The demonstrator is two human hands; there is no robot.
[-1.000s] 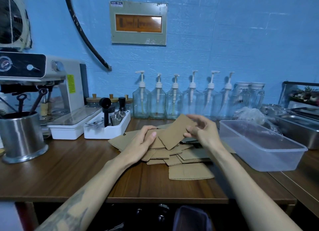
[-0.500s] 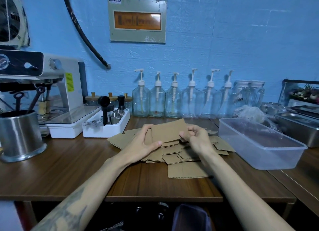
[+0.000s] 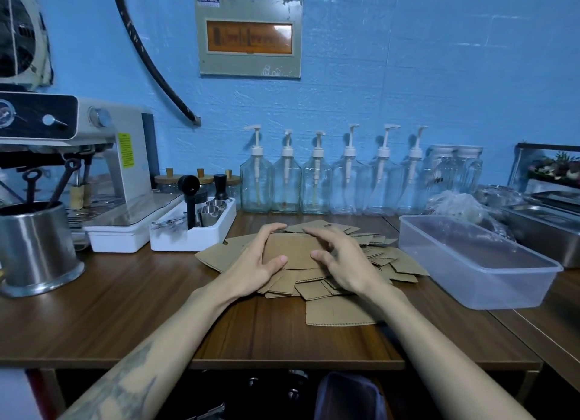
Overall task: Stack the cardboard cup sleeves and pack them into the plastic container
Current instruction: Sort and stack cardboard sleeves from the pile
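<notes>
Blue-painted wall backs a wooden counter (image 3: 125, 310). Right of the hands sits the clear plastic container (image 3: 477, 262), apart from the loose pile of cardboard cup sleeves (image 3: 342, 313) spread beneath them. Left hand (image 3: 257, 262) and right hand (image 3: 342, 262) clasp one flat sleeve (image 3: 295, 253) by its two ends, fingers curled over its far edge, thumbs on its top face.

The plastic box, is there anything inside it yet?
The plastic box looks empty; no sleeves in it. They lie in the cardboard pile beside it, under the left hand and right hand.
</notes>
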